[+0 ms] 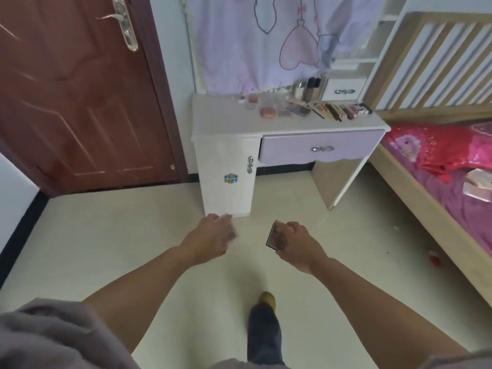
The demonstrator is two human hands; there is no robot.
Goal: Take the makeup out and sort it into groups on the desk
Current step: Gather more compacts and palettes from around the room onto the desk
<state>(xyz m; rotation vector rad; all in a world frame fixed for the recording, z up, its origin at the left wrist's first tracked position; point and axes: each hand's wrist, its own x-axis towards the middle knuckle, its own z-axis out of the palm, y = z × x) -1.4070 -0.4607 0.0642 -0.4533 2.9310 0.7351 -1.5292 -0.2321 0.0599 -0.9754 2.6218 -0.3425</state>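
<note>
**Makeup palettes in both hands, desk ahead**

Makeup palettes are what you carry here, one per hand, standing well apart from the white desk [226,129] at the far side of the room. Your left hand [206,239] grips a small pinkish palette [230,231], mostly hidden behind the fingers. Your right hand [296,242] holds a dark-framed palette [277,237] by its edge, tilted so its brownish pans face left. No brand or lettering is legible on either; both are blurred.

On the desk top, sorted makeup lies in groups: small pots and a round orange compact [268,112] toward the left, a row of long palettes [339,110] fanned toward the right, and upright bottles [310,89] at the far edge. A lilac drawer [320,149] sits closed beneath. To the right, two pale boxes [478,183] rest on the pink bed [447,193].
</note>
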